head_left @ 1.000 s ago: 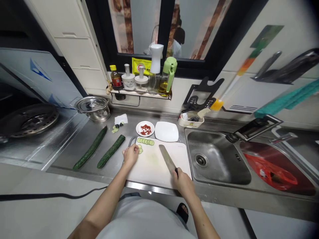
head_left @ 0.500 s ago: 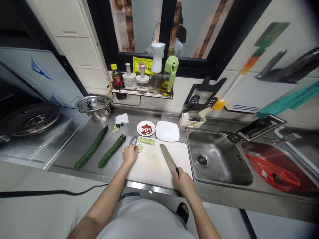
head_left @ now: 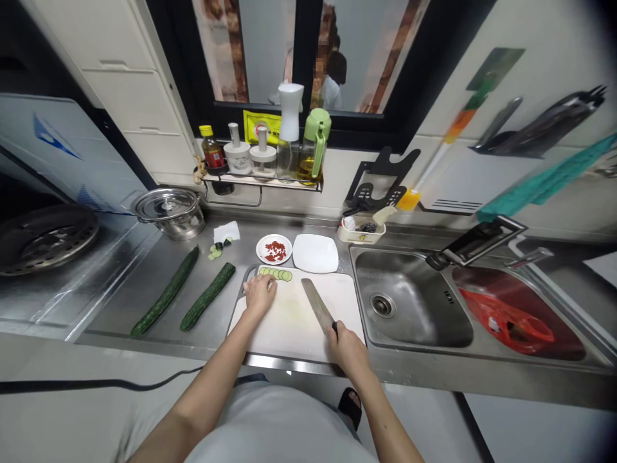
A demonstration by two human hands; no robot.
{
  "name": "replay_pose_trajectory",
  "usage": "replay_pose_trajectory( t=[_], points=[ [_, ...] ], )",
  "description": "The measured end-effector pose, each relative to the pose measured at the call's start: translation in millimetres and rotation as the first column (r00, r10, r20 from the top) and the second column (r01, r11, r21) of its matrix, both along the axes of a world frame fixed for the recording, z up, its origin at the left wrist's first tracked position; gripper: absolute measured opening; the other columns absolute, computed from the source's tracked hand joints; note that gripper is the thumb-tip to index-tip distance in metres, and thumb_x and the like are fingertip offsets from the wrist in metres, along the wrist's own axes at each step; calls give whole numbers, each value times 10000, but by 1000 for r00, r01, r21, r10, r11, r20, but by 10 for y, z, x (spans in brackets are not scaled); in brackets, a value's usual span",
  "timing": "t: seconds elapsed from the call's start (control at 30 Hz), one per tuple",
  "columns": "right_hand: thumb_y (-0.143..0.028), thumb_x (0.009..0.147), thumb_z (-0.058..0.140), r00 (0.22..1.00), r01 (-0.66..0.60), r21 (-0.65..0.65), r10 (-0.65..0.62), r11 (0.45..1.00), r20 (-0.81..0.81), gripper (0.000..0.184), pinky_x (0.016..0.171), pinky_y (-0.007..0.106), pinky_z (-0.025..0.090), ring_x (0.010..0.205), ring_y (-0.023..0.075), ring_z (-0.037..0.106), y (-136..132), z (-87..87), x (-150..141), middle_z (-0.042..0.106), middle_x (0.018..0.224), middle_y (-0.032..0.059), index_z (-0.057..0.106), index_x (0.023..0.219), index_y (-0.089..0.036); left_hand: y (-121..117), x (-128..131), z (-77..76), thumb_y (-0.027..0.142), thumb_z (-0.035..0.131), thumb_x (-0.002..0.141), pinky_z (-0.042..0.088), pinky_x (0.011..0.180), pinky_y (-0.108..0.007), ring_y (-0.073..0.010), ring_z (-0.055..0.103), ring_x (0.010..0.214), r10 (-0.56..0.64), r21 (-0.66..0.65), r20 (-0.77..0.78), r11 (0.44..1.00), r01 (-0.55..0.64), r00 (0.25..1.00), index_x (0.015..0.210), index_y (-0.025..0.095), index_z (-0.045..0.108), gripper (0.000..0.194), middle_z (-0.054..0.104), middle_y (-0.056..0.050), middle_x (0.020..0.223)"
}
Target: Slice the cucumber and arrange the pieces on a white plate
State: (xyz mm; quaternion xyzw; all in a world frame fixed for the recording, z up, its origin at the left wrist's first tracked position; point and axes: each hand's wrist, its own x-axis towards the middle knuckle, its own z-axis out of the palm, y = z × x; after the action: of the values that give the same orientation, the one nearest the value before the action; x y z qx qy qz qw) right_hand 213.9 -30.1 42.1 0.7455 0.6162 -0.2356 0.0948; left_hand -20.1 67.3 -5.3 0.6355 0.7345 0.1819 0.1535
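Note:
On the white cutting board [head_left: 279, 331], a row of overlapping cucumber slices [head_left: 279, 274] lies near the far edge. Just below the row's left end, my left hand [head_left: 260, 294] rests palm down with its fingers bent and apart. It covers the spot where loose slices lay, so any slice under it is hidden. My right hand [head_left: 348, 346] is closed round the black handle of a kitchen knife [head_left: 315, 303]. The blade lies flat over the board, pointing away and to the left. Two cucumbers, one longer [head_left: 166, 294] and one cut [head_left: 208, 297], lie on the counter to the left.
Behind the board stand a plate of chopped red pieces [head_left: 261, 252] and a white square plate [head_left: 315, 253]. Cucumber scraps [head_left: 215, 251] lie by a tissue [head_left: 226, 231]. A lidded pot [head_left: 176, 222] is back left. The sink [head_left: 409, 315] is right, bottles on a rack [head_left: 270, 180] above.
My left hand has shifted over the loose cucumber slices, towards the row, and now hides them. The knife stays in my right hand at nearly the same spot. The whole view has turned slightly.

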Motion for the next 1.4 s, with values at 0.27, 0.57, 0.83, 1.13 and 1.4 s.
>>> replay_pose_trajectory(
  t=[0.27,0.57,0.83,1.13,1.4],
  points=[
    [-383,986,237,1000,-12,24,12,1000,16,374,676,297,412,894,231,661,-22,-25,-6,694,966,136,535,1078,-177,258,249,32,338,494,863,308,910,-426,-290,491,1107,-93,-48,-73,995,90,993,1126,268,647,312,635,-94,1129],
    [-392,989,248,1000,1,14,-1,1000,0,374,705,291,418,919,216,658,-48,19,-18,691,974,139,534,1094,-174,331,310,57,288,505,852,310,922,-407,-289,508,1098,-134,-97,-132,988,122,982,1080,238,653,276,615,-106,1151],
    [-398,987,260,1000,1,11,-1,1000,-20,378,711,293,414,933,221,654,-51,56,4,686,997,140,533,1113,-170,358,300,87,209,495,851,355,890,-351,-215,605,979,-41,-123,64,991,49,997,944,233,658,189,709,-35,982],
    [-411,994,267,1000,3,43,-2,999,-8,368,705,272,392,941,219,654,-191,185,67,695,968,117,533,1115,-187,125,223,30,230,615,755,431,781,-256,-151,641,851,24,-274,309,960,65,951,933,227,674,188,719,21,871],
    [-404,987,300,996,-91,36,91,995,4,330,675,262,377,914,219,661,-285,262,71,699,919,94,551,1039,-195,-9,251,-13,209,530,801,370,900,-364,-230,620,995,-101,-227,54,968,110,993,979,268,667,232,724,-20,969]
  ],
)
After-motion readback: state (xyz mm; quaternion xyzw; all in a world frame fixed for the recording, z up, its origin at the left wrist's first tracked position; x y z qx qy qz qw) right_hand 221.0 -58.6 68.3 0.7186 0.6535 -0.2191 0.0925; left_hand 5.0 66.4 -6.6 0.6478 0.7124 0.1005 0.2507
